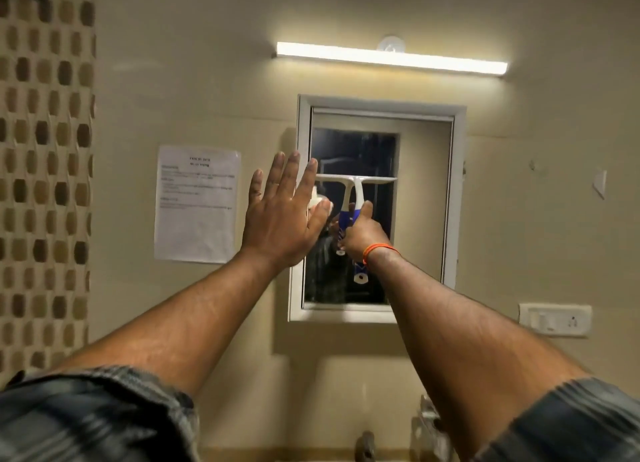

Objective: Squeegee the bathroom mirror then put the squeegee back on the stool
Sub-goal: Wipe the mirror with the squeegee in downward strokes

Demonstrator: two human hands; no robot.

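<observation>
A white-framed bathroom mirror (424, 201) hangs on the beige wall ahead. My right hand (363, 233) grips the blue and white handle of a squeegee (353, 187), whose white blade lies flat across the glass about halfway up. My left hand (280, 215) is spread flat, fingers apart, against the mirror's left frame edge and holds nothing. An orange band circles my right wrist. The stool is out of sight.
A lit tube light (391, 57) runs above the mirror. A printed paper notice (197, 203) is stuck on the wall to the left, beside mosaic tiles (45, 184). A switch plate (554, 319) sits at lower right. A tap (365, 444) shows at the bottom edge.
</observation>
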